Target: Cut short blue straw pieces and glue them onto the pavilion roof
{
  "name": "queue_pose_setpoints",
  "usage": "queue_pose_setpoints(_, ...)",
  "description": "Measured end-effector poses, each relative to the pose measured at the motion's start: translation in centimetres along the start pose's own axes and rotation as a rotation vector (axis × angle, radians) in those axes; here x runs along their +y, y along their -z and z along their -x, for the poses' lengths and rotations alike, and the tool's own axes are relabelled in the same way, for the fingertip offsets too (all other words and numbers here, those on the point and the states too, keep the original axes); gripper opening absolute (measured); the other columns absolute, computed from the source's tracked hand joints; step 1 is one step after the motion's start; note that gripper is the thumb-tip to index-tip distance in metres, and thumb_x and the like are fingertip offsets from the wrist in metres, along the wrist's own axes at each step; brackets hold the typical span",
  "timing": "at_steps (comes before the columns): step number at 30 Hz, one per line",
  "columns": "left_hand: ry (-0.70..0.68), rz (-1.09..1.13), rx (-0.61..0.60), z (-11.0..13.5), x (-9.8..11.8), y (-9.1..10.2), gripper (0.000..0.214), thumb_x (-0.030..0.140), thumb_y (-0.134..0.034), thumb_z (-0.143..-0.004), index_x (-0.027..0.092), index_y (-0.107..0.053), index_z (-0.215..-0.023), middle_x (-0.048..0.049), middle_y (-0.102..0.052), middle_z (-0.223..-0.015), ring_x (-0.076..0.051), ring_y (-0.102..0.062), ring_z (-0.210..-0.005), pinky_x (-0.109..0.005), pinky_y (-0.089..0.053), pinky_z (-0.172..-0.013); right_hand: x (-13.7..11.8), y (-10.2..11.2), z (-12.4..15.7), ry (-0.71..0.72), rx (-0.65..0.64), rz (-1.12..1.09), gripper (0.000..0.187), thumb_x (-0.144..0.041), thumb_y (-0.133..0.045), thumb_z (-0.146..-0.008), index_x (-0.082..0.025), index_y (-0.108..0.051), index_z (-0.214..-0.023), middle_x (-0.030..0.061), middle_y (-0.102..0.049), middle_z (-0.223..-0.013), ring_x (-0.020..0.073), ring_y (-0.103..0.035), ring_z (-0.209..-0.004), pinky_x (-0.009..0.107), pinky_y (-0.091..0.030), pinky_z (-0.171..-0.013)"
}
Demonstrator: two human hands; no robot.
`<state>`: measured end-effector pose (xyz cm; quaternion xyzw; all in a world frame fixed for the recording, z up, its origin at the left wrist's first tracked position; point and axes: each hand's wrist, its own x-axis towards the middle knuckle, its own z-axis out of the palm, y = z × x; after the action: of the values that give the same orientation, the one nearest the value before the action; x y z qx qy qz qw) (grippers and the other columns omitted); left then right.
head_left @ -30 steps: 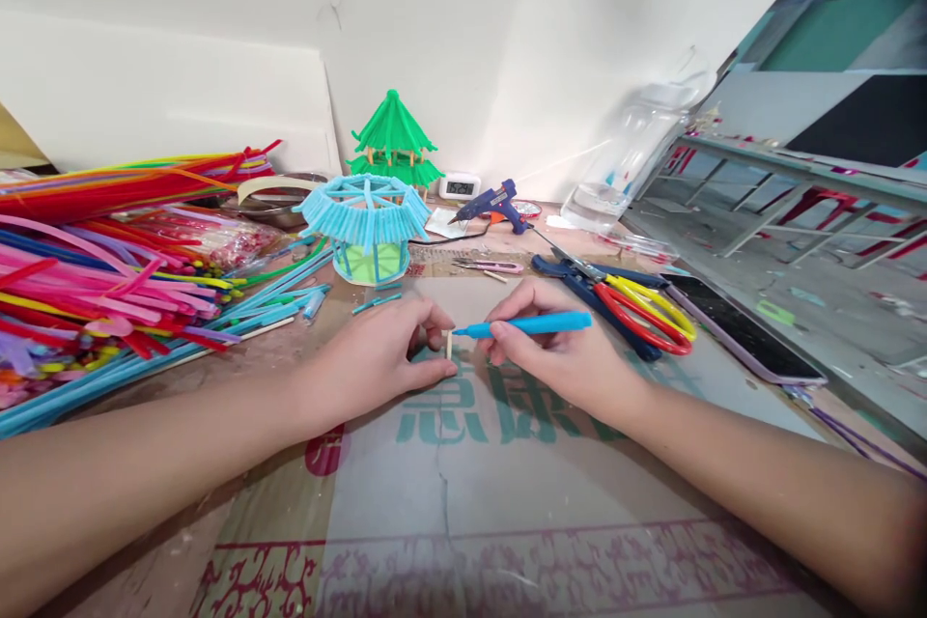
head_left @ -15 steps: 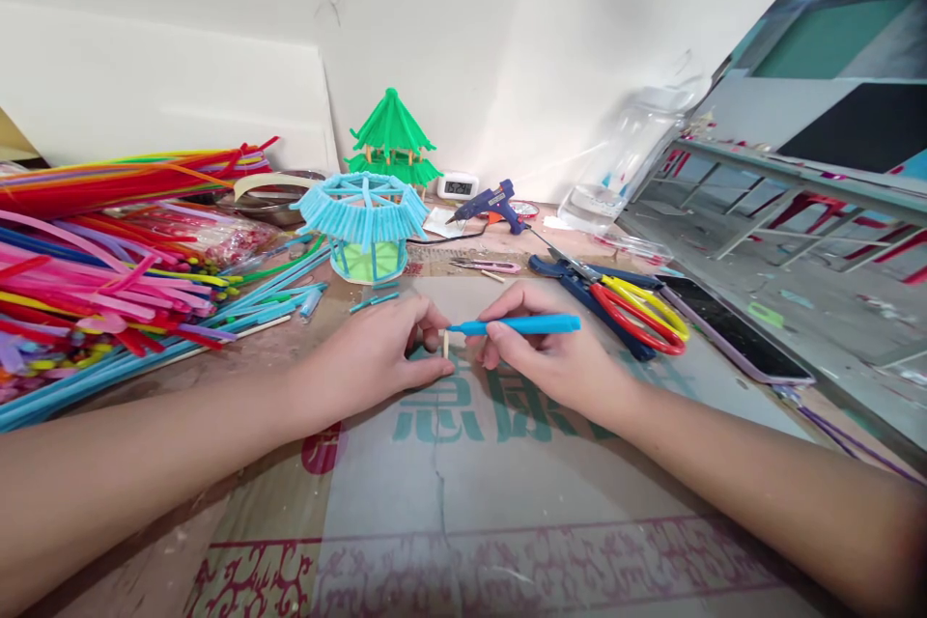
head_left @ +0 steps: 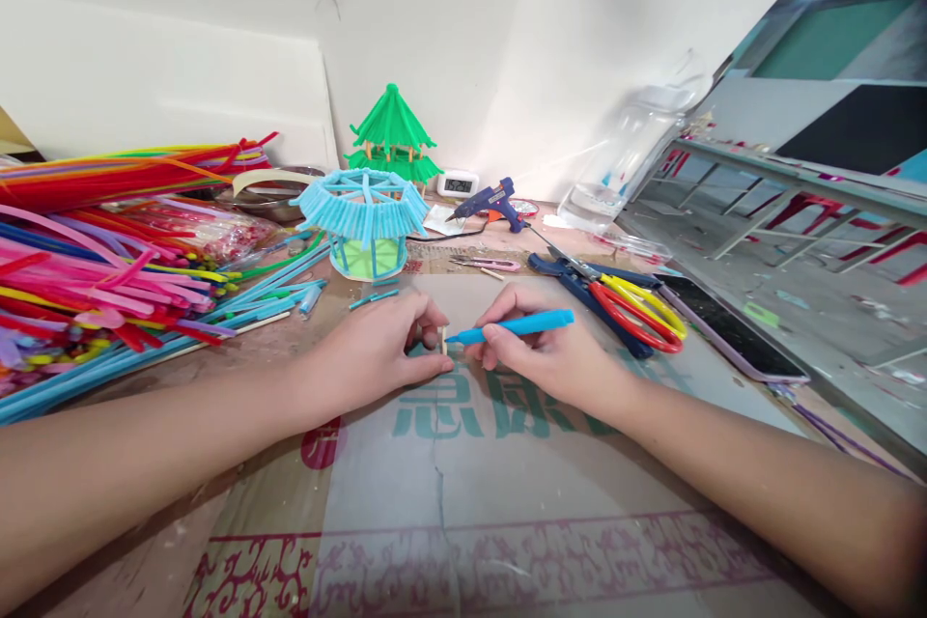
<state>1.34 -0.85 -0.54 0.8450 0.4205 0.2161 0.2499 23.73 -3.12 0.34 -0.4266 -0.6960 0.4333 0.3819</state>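
My left hand pinches a short pale wooden stick, holding it upright on the cardboard sheet. My right hand grips a blue marker pen like a pencil, its tip touching the stick. Both hands rest on the cardboard near its middle. Behind them stands a light-blue straw pavilion model, and further back a green one.
A big heap of coloured straws fills the left side. Red-and-yellow scissors, blue pliers, a blue glue gun, a small clock, a phone and a clear plastic bottle lie to the right and back.
The marker has tilted and shifted slightly left, its tip now on the stick. Both hands stay in almost the same place.
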Motion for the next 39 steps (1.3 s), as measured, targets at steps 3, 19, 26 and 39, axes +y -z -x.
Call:
queue_pose_setpoints(3,0.003,0.008,-0.003,0.03,0.04,0.05,0.026,0.040,-0.069,-0.084,0.021,-0.058,-0.096,0.0021,-0.062,-0.081,-0.015,-0.057,-0.070,-0.026,-0.041,-0.064,-0.10,-0.04,-0.04,0.001,0.003,0.008,0.020,-0.038,-0.068,-0.087,-0.022,-0.055,-0.086,0.0039,-0.073,-0.074,0.0173,-0.069,-0.063,0.029,-0.053,-0.056)
queue_pose_setpoints(19,0.006,0.004,-0.003,0.05,-0.09,-0.03,0.026,0.039,-0.070,-0.083,0.021,-0.057,-0.096,0.0024,-0.062,-0.081,-0.015,-0.056,-0.069,-0.027,-0.041,-0.064,-0.15,-0.18,-0.09,-0.010,-0.004,0.005,0.018,-0.036,-0.068,-0.086,-0.023,-0.055,-0.084,0.0010,-0.070,-0.068,0.0166,-0.067,-0.059,0.027,-0.049,-0.051)
queue_pose_setpoints(26,-0.001,0.007,-0.012,0.00,-0.04,0.08,0.025,0.040,-0.069,-0.084,0.021,-0.057,-0.095,0.0022,-0.062,-0.082,-0.015,-0.057,-0.070,-0.027,-0.040,-0.064,0.09,-0.16,-0.07,0.024,-0.001,0.013,0.015,-0.035,-0.065,-0.088,-0.023,-0.055,-0.087,0.0009,-0.070,-0.069,0.0168,-0.067,-0.061,0.029,-0.052,-0.055)
queue_pose_setpoints(39,0.018,0.002,-0.021,0.01,-0.14,0.09,0.027,0.041,-0.069,-0.085,0.021,-0.056,-0.096,0.0020,-0.061,-0.083,-0.015,-0.055,-0.070,-0.028,-0.039,-0.064,-0.23,-0.16,-0.10,-0.028,-0.025,0.002,0.018,-0.032,-0.067,-0.084,-0.021,-0.053,-0.085,0.0022,-0.070,-0.069,0.0156,-0.067,-0.060,0.026,-0.052,-0.054)
